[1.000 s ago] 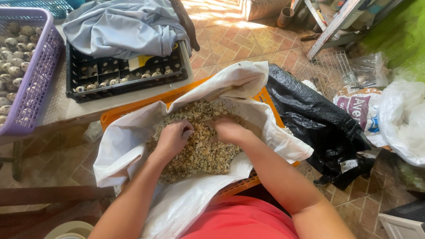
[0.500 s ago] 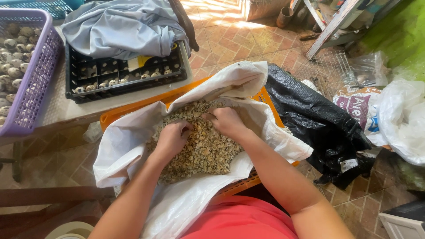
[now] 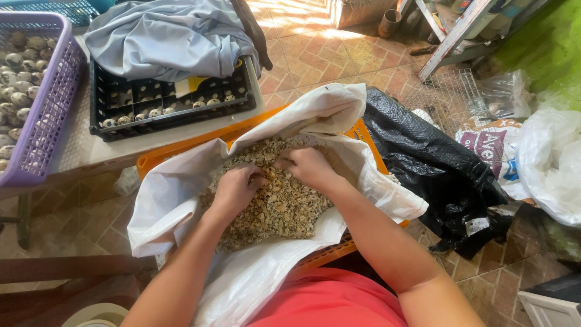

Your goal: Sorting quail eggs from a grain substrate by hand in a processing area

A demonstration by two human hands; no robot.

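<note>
A white woven sack lies open in an orange crate in front of me, filled with small tan, broken speckled eggshell pieces. My left hand is buried knuckles-up in the pile, fingers curled into the pieces. My right hand rests on the pile just to the right of it, fingers bent down into the pieces near the sack's far fold. Both hands almost touch. What the fingers enclose is hidden.
A black crate with small speckled eggs and a grey cloth over it stands on a table behind. A purple basket of speckled eggs is at the left. A black bag and white bags lie on the brick floor, right.
My right hand has shifted slightly up and left across the pile, toward the far fold. My left hand stays in nearly the same spot, fingers working in the pieces.
</note>
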